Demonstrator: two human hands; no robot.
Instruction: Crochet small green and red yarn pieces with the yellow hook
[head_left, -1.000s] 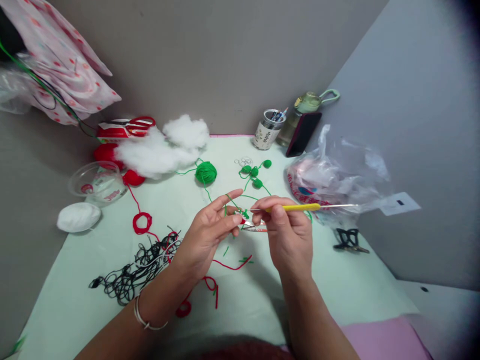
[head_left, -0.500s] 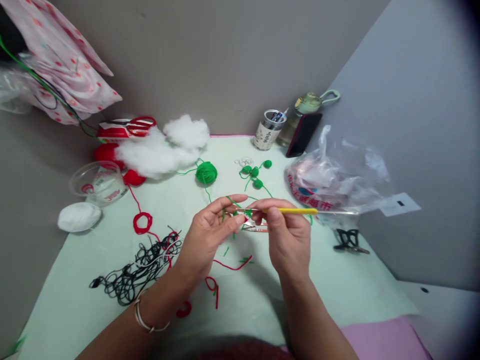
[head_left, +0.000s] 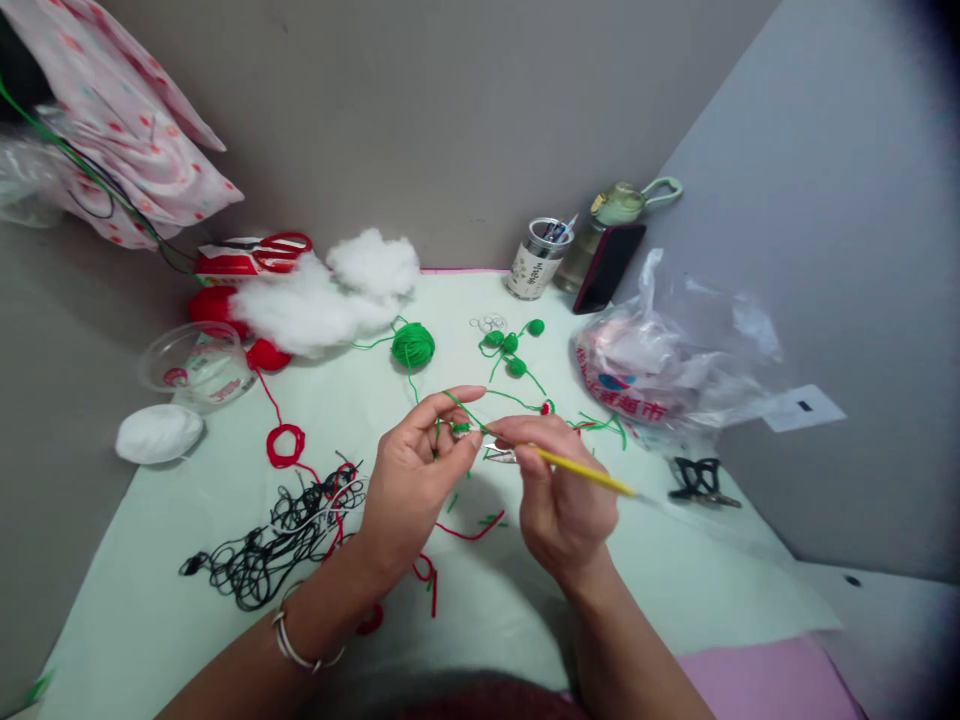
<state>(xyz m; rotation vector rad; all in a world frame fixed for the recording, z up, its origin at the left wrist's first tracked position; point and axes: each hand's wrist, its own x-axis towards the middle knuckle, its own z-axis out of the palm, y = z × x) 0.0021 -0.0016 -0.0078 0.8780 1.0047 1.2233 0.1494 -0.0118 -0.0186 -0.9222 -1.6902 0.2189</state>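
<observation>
My left hand (head_left: 421, 470) pinches a small green and white crochet piece (head_left: 460, 429) between thumb and fingers, with green yarn (head_left: 465, 408) running over its raised index finger. A crochet hook with a yellow handle (head_left: 585, 470) is gripped in my right hand (head_left: 566, 495), its tip close to the piece at my left fingertips. Exactly where the tip sits in the stitches is too small to tell. Behind my hands lies a green yarn ball (head_left: 413, 345), a strand leading from it toward my left hand. Metal blades (head_left: 501, 453) show partly beneath my right fingers.
Small green balls (head_left: 515, 367) lie behind my hands, with a clear plastic bag (head_left: 660, 370) and black hair clip (head_left: 701, 482) at right. To the left are white stuffing (head_left: 315, 305), tangled black cord (head_left: 262, 550), a red yarn ring (head_left: 285, 446) and a white yarn ball (head_left: 159, 434).
My right hand has tilted and dropped slightly, so the hook's handle slopes down to the right instead of lying nearly level. A small red and green piece beyond my right hand has come into view.
</observation>
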